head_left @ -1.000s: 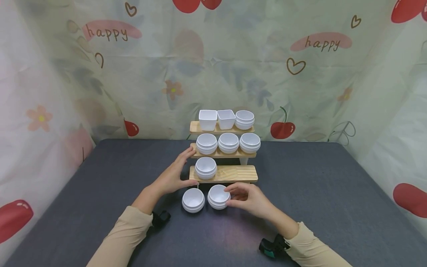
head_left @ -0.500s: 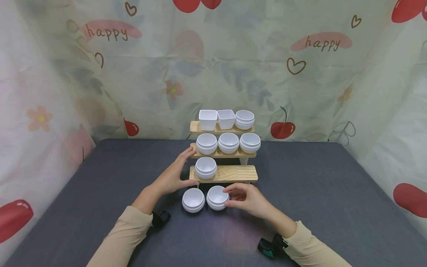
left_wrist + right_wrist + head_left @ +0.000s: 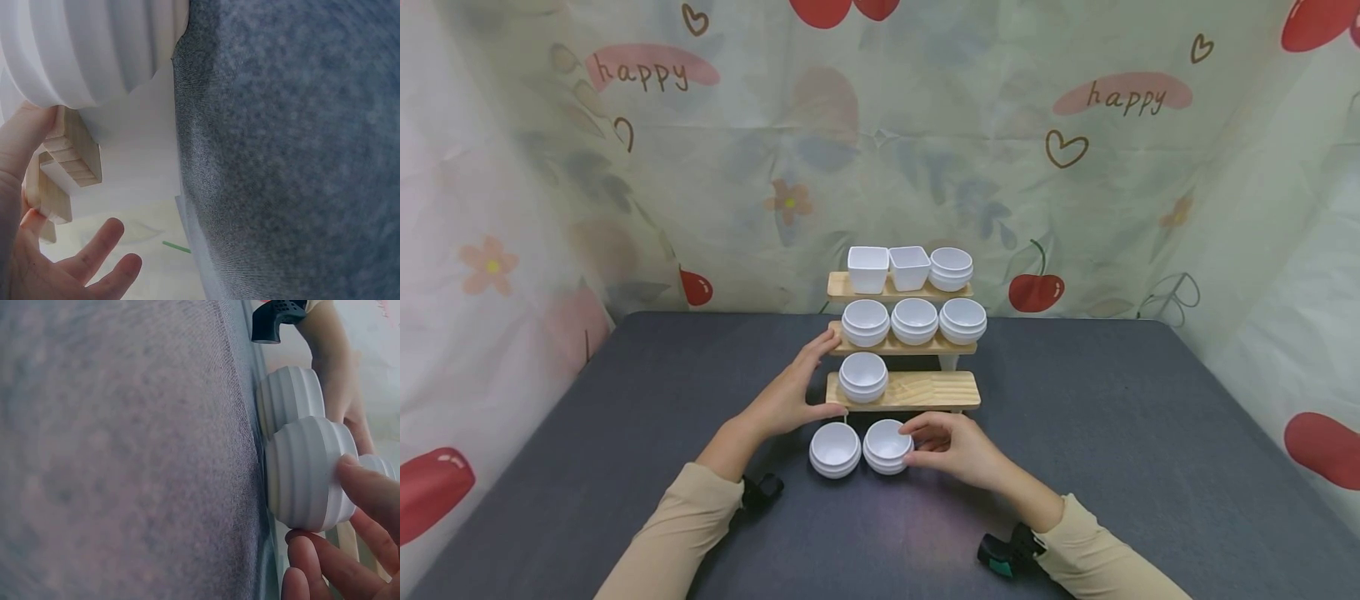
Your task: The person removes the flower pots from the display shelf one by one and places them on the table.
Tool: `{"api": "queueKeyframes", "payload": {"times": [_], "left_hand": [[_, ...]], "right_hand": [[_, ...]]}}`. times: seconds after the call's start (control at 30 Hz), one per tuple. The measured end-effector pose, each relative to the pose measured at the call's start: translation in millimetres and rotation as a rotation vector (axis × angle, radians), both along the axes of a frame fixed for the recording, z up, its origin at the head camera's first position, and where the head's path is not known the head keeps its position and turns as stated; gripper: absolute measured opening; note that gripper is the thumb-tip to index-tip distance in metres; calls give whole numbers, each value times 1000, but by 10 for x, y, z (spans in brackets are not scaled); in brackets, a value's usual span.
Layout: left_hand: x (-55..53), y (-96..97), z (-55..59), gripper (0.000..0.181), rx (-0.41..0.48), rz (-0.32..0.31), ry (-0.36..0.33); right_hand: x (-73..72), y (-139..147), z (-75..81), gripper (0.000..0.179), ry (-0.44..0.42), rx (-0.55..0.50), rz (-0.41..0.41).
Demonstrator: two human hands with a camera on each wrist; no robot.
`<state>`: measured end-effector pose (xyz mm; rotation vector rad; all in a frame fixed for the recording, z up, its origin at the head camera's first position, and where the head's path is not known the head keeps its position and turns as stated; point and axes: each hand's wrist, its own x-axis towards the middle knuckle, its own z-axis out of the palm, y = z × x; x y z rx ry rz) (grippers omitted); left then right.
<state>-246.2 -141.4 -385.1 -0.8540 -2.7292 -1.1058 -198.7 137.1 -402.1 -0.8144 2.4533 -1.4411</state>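
A white round bowl [image 3: 883, 450] stands upright on the dark table [image 3: 1075, 417], and the right hand [image 3: 958, 450] is at its right side. The thumb and a finger of that hand touch the bowl close to its rim and seem to pinch it, with the other fingers bent in; how tight the hold is, I cannot tell. Just left of this bowl is a second white round bowl [image 3: 835, 452], also on the table. Both are in front of the wooden bottom shelf [image 3: 936, 390] of a stand with three steps. The left hand [image 3: 782, 402] is behind and left of the second bowl, spread wide, its thumb at the left end of the bottom shelf and its fingertips up by the middle shelf [image 3: 901, 349]; it holds no bowl. One round bowl [image 3: 862, 377] sits at the left of the bottom shelf. Three round bowls [image 3: 914, 322] stand in a row on the middle one. On the top shelf [image 3: 838, 287] are two square cups [image 3: 887, 271] and, to their right, one more round bowl [image 3: 951, 269]. Behind it all hangs a cloth [image 3: 880, 175] with cherries, hearts and the word "happy".
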Motion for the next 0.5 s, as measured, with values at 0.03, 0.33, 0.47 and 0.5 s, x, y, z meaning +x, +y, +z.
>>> {"api": "queueKeyframes", "payload": {"times": [0.03, 0.33, 0.47, 0.5], "left_hand": [[-1, -1, -1, 96, -1, 3, -4], [14, 8, 12, 96, 1, 2, 2], [13, 7, 8, 95, -3, 2, 8], [12, 6, 6, 95, -2, 2, 9]], "right_hand": [[-2, -1, -1, 34, 2, 1, 2], [-13, -8, -7, 34, 7, 9, 13], [-15, -10, -13, 34, 3, 10, 15], [-15, -11, -14, 34, 1, 10, 15]]}}
